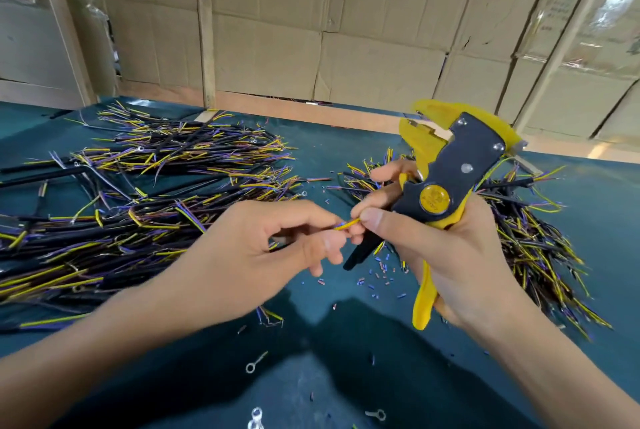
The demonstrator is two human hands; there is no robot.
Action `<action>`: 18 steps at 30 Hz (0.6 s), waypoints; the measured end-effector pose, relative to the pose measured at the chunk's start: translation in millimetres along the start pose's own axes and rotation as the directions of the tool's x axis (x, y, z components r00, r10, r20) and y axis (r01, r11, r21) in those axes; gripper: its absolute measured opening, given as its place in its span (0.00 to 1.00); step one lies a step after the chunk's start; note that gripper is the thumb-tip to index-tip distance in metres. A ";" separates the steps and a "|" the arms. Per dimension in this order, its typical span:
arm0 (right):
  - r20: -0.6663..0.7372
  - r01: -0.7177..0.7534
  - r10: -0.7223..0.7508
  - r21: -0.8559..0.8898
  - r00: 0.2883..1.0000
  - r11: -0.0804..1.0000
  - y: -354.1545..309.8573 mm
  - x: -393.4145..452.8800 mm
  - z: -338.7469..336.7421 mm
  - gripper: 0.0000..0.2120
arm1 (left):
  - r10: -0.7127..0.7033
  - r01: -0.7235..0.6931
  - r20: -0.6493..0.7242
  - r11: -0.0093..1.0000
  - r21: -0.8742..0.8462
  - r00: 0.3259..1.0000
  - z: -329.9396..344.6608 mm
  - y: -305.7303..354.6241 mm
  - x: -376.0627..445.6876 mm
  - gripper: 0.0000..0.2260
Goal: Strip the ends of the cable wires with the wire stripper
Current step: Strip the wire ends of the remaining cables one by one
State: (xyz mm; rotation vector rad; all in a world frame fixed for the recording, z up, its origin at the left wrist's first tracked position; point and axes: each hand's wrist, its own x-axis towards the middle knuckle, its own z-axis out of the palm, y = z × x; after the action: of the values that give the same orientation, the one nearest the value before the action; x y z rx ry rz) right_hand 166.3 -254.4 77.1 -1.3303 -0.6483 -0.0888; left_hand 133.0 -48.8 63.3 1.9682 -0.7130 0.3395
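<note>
My right hand (446, 248) grips the yellow and dark grey wire stripper (446, 179) by its handles, jaws pointing up and away from me. Its thumb and forefinger also pinch the yellow and purple wire ends (347, 223) of one cable. My left hand (249, 252) holds the same wire ends from the left, fingertips almost meeting those of the right hand. The cable's black sheath (360, 252) hangs down between both hands. The stripper's jaws are above the wires, not on them.
A big heap of black cables (145, 193) with yellow and purple wires covers the left of the green table (311, 324). A second heap (530, 241) lies behind my right hand. Insulation bits (374, 276) and metal ring terminals (254, 364) litter the middle. Cardboard boxes (311, 30) stand behind.
</note>
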 end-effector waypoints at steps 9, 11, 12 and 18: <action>-0.056 -0.038 0.044 0.118 0.997 0.992 0.9 -4.1 10.0 0.10 | 0.097 -0.114 -0.245 0.992 -0.055 0.965 -0.9 -0.5 -3.6 0.08; -0.108 -0.035 0.052 0.154 0.993 0.987 0.9 -4.0 12.7 0.10 | 0.048 -0.058 -0.222 0.998 -0.039 0.974 -6.6 -3.1 -2.7 0.09; -0.153 -0.029 0.054 0.157 0.987 0.987 1.0 -3.3 12.9 0.10 | 0.040 -0.035 -0.207 0.999 0.029 0.978 -10.7 -5.6 -1.7 0.08; -0.312 -0.095 0.143 0.164 0.939 0.982 6.5 1.6 4.5 0.06 | 0.338 -0.055 -0.341 0.776 0.628 0.877 -48.4 -21.5 5.7 0.07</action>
State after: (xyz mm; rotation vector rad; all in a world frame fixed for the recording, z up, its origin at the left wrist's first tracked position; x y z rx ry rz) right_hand 168.6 -248.1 72.6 -1.1758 -0.2893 -0.1543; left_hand 153.6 -1.0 74.4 2.2799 -0.5529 1.2418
